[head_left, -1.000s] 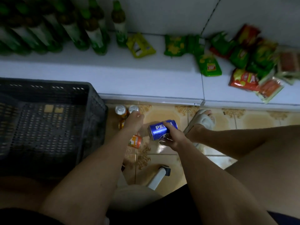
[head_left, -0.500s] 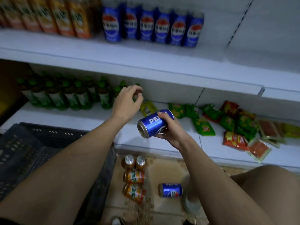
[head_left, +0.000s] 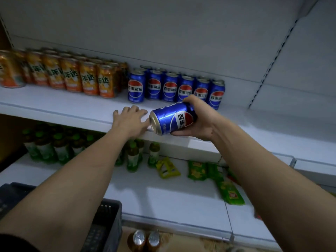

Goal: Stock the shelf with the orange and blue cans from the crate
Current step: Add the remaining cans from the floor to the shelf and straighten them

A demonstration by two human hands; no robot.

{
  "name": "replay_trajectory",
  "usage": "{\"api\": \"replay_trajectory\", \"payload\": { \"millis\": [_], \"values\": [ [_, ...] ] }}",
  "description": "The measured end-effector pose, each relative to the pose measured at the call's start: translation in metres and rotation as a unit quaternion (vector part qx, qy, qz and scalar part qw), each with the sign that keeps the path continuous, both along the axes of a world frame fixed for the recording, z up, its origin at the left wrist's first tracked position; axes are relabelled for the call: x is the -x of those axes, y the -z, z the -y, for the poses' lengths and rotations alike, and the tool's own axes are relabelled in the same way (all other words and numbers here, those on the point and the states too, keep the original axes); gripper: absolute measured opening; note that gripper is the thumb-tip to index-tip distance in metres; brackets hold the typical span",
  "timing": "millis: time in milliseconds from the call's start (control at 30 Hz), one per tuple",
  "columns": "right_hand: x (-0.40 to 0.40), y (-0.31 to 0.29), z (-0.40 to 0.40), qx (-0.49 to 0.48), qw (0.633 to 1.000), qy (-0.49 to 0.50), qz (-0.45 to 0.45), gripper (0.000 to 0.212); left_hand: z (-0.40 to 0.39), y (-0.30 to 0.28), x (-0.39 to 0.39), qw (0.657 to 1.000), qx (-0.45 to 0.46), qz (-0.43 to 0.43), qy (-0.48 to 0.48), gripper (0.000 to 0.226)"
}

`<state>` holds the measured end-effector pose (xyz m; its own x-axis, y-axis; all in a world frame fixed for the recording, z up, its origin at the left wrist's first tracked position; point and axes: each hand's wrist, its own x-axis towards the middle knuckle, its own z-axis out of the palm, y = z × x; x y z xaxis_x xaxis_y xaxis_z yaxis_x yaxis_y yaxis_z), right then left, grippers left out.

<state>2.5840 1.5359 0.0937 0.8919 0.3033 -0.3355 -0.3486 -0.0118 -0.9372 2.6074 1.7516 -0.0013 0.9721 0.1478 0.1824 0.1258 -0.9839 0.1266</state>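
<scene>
Blue can (head_left: 172, 118) is gripped sideways by the right hand (head_left: 196, 122) above the shelf (head_left: 63, 106), where the left hand (head_left: 130, 120) is laid flat, fingers spread.

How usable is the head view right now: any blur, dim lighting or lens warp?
Head view: dim, bluish light; the held blue can in the right hand reads sharp; orange cans at the left edge smear; wide-angle lens bends the shelf edge; glare on the can tops on the floor.

Blue can (head_left: 172, 118) sideways above shelf (head_left: 72, 108)
</scene>
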Motion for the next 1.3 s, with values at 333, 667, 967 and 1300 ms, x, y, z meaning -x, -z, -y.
{"api": "replay_trajectory", "payload": {
  "millis": [333, 667, 967, 1300],
  "values": [
    [-0.086, -0.027, -0.062, 0.266, 0.947, 0.009, 0.182, 0.046, -0.001, 0.006, -0.003, 1.000, 0.007, -0.027, -0.014, 0.064],
    [-0.155, -0.017, -0.125, 0.363, 0.887, 0.018, 0.285, 0.053, -0.003, 0.008, -0.006, 0.999, 0.000, -0.038, -0.015, 0.064],
    [-0.175, 0.000, -0.135, 0.286, 0.918, 0.033, 0.274, 0.074, -0.002, 0.008, -0.007, 0.999, 0.000, -0.041, -0.018, 0.064],
    [-0.151, 0.044, -0.116, 0.217, 0.959, -0.001, 0.181, 0.056, -0.001, 0.006, -0.005, 0.999, 0.000, -0.034, -0.024, 0.063]
  ]
}}
